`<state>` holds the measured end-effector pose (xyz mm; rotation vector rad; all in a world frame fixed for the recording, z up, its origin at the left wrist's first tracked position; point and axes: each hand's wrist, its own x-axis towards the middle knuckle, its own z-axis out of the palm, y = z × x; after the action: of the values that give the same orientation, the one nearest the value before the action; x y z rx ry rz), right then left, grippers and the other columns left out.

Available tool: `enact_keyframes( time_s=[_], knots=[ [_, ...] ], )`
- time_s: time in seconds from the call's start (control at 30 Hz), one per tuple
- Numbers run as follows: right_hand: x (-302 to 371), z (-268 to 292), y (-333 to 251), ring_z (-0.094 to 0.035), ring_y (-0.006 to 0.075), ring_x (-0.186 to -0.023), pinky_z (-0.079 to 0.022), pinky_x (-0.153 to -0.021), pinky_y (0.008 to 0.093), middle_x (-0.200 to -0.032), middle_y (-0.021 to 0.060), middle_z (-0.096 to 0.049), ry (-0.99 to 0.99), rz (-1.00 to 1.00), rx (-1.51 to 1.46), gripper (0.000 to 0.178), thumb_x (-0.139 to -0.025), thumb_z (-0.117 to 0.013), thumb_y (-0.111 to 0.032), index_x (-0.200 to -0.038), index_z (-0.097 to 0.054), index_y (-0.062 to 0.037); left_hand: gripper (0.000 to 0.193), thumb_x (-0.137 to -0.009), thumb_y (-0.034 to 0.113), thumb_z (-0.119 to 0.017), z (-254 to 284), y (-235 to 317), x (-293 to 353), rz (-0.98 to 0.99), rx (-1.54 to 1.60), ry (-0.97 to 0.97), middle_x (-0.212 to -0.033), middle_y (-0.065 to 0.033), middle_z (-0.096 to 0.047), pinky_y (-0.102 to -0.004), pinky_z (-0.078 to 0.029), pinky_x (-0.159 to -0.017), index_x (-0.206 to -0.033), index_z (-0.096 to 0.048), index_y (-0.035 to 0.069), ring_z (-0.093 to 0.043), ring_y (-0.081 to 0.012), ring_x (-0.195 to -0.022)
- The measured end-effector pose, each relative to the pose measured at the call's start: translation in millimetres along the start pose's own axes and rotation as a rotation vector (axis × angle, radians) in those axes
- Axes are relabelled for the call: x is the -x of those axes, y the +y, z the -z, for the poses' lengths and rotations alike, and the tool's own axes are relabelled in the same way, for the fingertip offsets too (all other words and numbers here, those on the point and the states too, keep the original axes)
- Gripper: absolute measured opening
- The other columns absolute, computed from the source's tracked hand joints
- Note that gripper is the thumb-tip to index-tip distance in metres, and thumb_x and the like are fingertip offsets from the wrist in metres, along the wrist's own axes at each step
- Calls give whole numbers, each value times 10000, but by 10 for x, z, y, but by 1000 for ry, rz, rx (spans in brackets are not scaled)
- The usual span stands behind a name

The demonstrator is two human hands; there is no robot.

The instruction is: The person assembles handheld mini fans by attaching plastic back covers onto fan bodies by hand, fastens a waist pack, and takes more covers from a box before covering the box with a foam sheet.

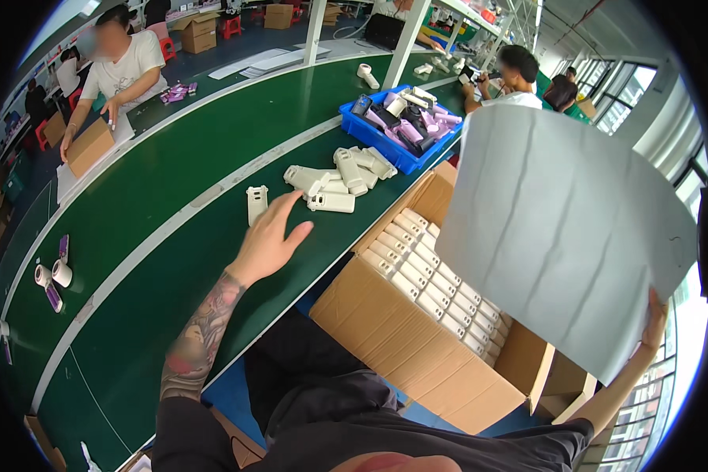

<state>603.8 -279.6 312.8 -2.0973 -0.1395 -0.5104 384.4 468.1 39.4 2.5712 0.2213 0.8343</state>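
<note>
My left hand (266, 242) is over the green table, its thumb and forefinger spread, with nothing seen in it. Just beyond its fingers lies a single cream plastic casing (256, 203), and to the right of that a loose pile of similar casings (330, 201). At the right, my right hand (654, 321) grips the edge of a large grey sheet (558, 228), held up and curved. Below the sheet stands an open cardboard box (401, 362), packed with rows of cream casings (436, 287); the sheet hides part of the box.
A blue crate (393, 149) of purple, black and white parts stands beyond the pile. White and purple devices (53, 275) lie on the green table (157, 275) at left. Across it, a person (126, 71) handles a small cardboard box (91, 148). Another person (518, 75) sits far right.
</note>
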Motion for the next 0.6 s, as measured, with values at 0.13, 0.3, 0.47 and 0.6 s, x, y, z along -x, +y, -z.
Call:
enact_keyframes(
  time_s=[0.13,0.3,0.47,0.6],
  knots=[
    [393,-344,-957,-638,338,-1024,-525,-882,428,-1233,228,-607,172,232,-7,596,-938,-676,-371,-1417,-500,-64,708,-1054,387,-537,-67,177,-482,132,704,-122,-1607,-233,-332,-408,-318,-1189,-1565,-271,-26,-355,-351,-1480],
    [1219,-1063,-1782,-437,376,-1422,-403,-1165,575,-1535,39,-437,372,903,375,584,-952,-652,-462,-1489,-471,-324,861,-1031,638,-417,260,520,-1054,86,1010,-40,-1664,-206,-207,-401,-225,-1237,-1619,-167,60,-265,-331,-1526],
    [965,-1750,-2052,-487,401,-1371,-456,-1119,583,-1489,119,-466,284,970,256,590,-988,-580,-448,-1520,-417,-251,936,-931,747,-467,943,264,-903,-164,1523,-20,-1610,-153,-360,-472,-354,-1173,-1600,-278,121,-394,-311,-1458],
    [480,-2547,-2494,-551,390,-1260,-500,-1054,530,-1411,159,-517,211,1316,258,542,-1009,-559,-427,-1471,-447,-168,704,-1029,535,-522,1608,-33,-95,-368,1886,-44,-1461,-142,-539,-407,-469,-1072,-1503,-407,27,-579,-252,-1263]
  ],
)
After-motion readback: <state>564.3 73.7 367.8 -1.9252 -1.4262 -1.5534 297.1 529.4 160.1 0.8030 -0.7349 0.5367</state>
